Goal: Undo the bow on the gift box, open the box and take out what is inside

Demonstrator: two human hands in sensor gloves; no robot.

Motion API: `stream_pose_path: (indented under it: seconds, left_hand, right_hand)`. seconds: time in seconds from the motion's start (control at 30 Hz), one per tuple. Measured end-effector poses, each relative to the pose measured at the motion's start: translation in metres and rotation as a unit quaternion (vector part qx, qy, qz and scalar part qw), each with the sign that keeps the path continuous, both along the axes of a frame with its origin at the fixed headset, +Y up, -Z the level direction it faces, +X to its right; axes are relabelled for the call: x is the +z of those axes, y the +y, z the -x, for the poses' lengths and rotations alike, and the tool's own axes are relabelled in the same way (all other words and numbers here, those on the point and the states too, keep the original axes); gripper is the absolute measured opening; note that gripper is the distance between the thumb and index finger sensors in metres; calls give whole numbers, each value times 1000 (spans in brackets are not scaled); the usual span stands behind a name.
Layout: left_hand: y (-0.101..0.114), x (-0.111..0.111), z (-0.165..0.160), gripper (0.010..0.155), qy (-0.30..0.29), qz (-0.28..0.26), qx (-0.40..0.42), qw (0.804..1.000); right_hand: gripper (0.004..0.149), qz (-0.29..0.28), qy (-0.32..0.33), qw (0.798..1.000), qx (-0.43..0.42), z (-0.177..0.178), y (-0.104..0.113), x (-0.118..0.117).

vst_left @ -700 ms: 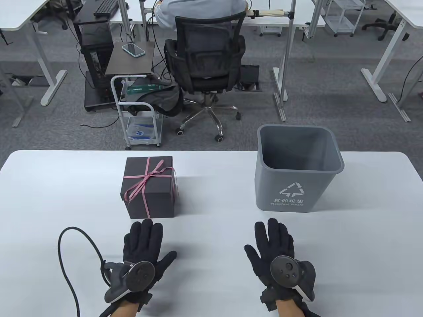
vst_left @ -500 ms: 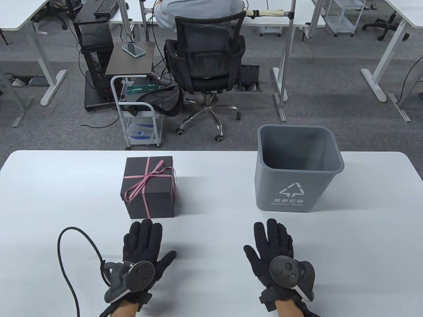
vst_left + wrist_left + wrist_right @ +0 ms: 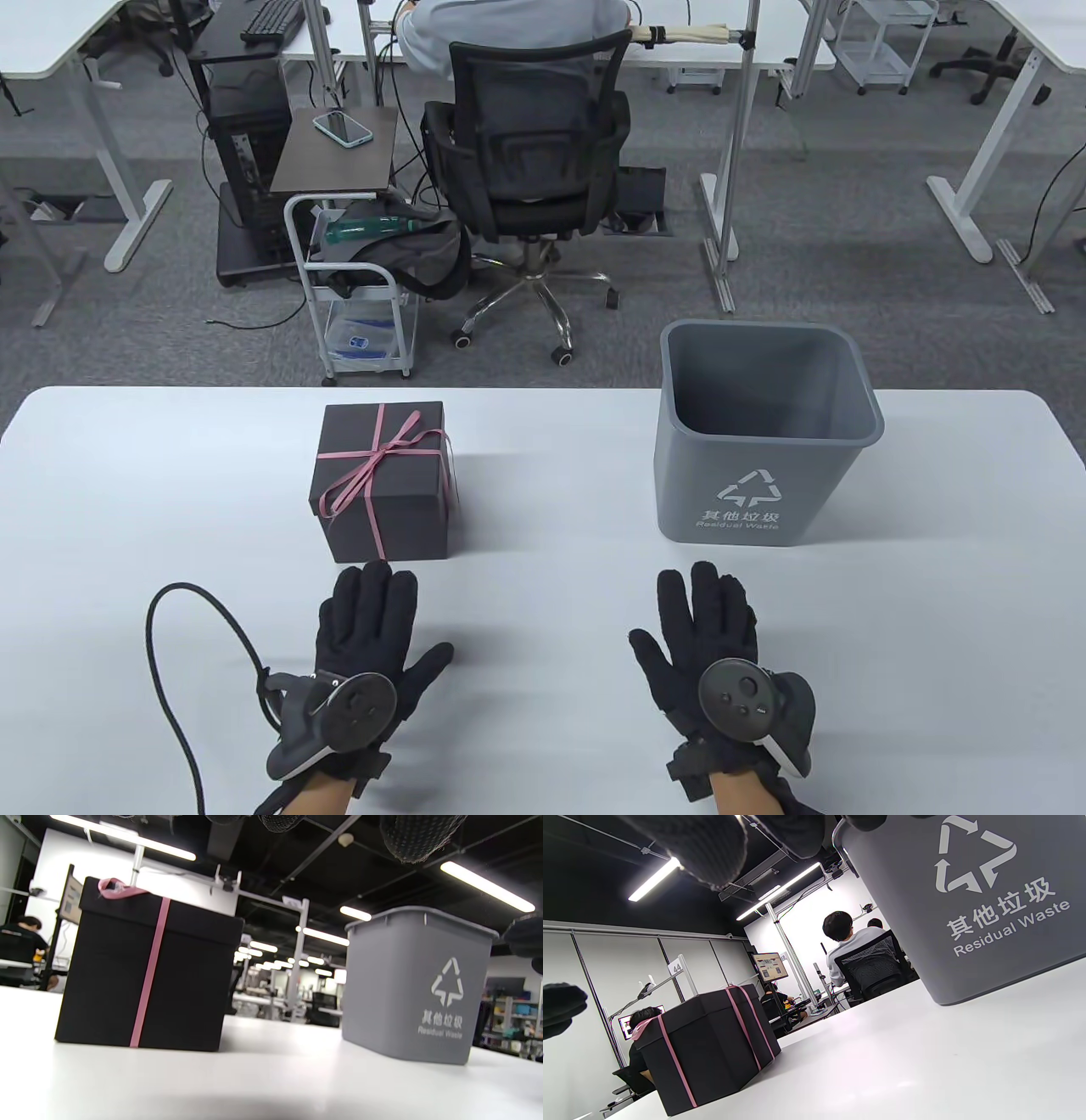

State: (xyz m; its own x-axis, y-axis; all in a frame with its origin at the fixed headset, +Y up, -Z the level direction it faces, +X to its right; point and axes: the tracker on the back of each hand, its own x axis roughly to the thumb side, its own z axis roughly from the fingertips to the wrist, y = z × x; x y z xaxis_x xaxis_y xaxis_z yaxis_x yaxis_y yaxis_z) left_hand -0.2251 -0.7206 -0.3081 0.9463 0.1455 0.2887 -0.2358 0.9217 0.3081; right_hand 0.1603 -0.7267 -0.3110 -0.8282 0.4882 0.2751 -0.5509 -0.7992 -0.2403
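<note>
Resting flat with fingers spread on the worktop [image 3: 543, 594], the left hand [image 3: 365, 637] and right hand [image 3: 704, 645] hold nothing; the box [image 3: 383, 484] at the left hand's 12 o'clock awaits untying its bow [image 3: 392, 446].

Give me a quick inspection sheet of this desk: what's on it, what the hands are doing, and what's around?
Surface: white table, bare between the things.
Job's things: dark gift box, lid on, pink ribbon tied in a bow on top.
Clutter: grey waste bin, right of the box; looks empty.
Hands: left hand and right hand lie flat, fingers straight, no grip on anything.
Cables: black cable loops from the left hand.
Surroundings: person seated in an office chair, desks, small cart.
</note>
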Motion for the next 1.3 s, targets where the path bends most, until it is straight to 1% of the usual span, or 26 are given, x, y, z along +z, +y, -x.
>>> stream_pose_path:
  seconds: [0.1,0.2,0.27,0.3,0.37,0.47,0.57,0.7,0.8,0.97,1.07,1.13,1.3]
  left_hand:
    - [11,-7,5,86,-2,-26,3,1000]
    - [27,-25,15,86,15,-26,-11,1000]
    - [40,-45,27,87,39,-22,-36,998]
    - [44,-53,32,88,46,-18,-40,998]
    - [52,-76,43,89,69,4,-34,997]
    - [54,-109,55,90,90,54,6,994]
    - [51,-139,64,89,106,97,51,988]
    - [46,-170,68,91,124,124,100,979]
    - [43,-188,65,92,137,146,102,974]
    - [29,-204,58,92,150,198,105,963]
    - [27,-207,58,91,153,201,105,962]
    - [27,-206,55,91,152,223,99,958]
    - [27,-195,49,91,146,229,82,959]
  right_hand:
    - [72,0,4,1000,-15,0,0,0]
    - [72,2,6,1000,-14,0,0,0]
    - [72,2,7,1000,-15,0,0,0]
    - [72,2,6,1000,-17,0,0,0]
    - [72,2,6,1000,-20,0,0,0]
    - [72,-1,6,1000,-26,-1,2,0]
    - [72,-2,8,1000,-27,-1,3,0]
    - [72,-5,15,1000,-26,2,5,1]
    - [72,-11,24,999,-25,5,8,3]
    - [72,-28,34,999,-22,9,13,8]
    - [72,-31,36,999,-22,9,14,9]
    - [72,-31,37,999,-23,10,13,9]
    - [72,-29,38,999,-24,10,13,9]
